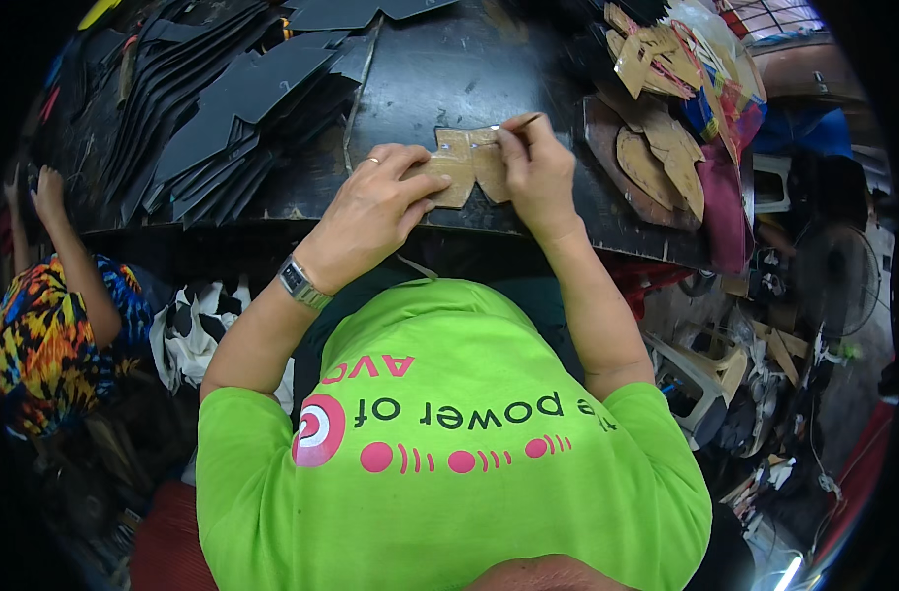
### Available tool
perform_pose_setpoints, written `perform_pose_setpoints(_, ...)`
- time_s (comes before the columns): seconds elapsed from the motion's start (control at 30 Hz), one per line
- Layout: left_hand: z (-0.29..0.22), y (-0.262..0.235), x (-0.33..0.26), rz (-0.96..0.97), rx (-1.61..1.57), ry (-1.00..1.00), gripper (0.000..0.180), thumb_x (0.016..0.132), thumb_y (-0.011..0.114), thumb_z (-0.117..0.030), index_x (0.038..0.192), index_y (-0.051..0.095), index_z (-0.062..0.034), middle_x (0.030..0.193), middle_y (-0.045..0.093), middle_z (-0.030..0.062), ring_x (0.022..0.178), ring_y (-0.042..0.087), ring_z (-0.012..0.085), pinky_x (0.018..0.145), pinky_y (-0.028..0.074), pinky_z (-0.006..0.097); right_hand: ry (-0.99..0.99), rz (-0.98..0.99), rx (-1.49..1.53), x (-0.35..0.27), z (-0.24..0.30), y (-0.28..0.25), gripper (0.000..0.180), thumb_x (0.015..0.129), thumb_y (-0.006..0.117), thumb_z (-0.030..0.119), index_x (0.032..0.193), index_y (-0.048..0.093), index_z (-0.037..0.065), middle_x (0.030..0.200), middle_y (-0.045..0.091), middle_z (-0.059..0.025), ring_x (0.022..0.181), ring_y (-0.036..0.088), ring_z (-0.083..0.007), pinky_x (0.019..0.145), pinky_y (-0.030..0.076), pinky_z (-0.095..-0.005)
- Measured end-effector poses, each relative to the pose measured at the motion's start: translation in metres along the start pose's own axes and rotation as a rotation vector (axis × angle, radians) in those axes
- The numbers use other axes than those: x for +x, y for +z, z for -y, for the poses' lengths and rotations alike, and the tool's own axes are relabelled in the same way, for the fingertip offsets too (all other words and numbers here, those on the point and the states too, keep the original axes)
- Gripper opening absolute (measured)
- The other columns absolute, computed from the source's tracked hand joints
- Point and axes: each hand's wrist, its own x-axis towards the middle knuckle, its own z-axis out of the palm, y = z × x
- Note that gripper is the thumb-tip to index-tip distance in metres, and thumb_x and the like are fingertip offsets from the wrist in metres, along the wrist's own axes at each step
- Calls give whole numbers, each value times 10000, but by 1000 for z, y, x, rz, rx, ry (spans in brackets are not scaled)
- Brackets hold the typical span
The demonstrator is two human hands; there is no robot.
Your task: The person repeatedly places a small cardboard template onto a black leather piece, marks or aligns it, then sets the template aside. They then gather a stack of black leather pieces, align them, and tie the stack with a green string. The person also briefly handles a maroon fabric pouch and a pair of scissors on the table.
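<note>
A tan cardboard template (457,165) with notched edges lies on the dark tabletop (425,79) in front of me. My left hand (368,202) holds its left side down, thumb and fingers bent over the edge. At its upper right corner my right hand (542,177) is closed in a pinch. A thin pen-like tool with a pale tip seems to be between those fingers, mostly hidden. What lies beneath the template cannot be made out.
Overlapping black sheet pieces (262,108) spread over the table's left. Cardboard templates (656,163) and more scraps (656,54) pile up at the right. Another person's hand (48,193) rests at the far left edge. A fan (843,281) stands at right.
</note>
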Motion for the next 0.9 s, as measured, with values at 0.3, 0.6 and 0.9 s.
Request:
perform_pose_setpoints(0.3,2,1,-3,10,11,-8,353,819,749,-24,1167,739,-81,1269,629,148,1202,585,338,1035,497,423,331,-175,681,-4,-3,1,68,1018,638,76,1053,604,29,875,680,-62,691,641,-86,631,522,-211)
perform_pose_setpoints(0.6,4,-1,0,-1,28,11,351,821,745,-33,1169,735,-83,1269,626,143,1193,579,339,1034,494,425,227,-34,576,-7,3,12,48,999,653,37,1037,625,29,946,710,-76,808,666,-111,755,541,-250)
perform_pose_setpoints(0.9,6,-2,2,16,4,24,341,816,748,-40,1155,733,-80,1253,624,132,1172,582,329,1020,499,419,-282,92,-250,-8,24,18,42,950,683,37,948,643,27,916,715,-71,758,642,-102,686,502,-255)
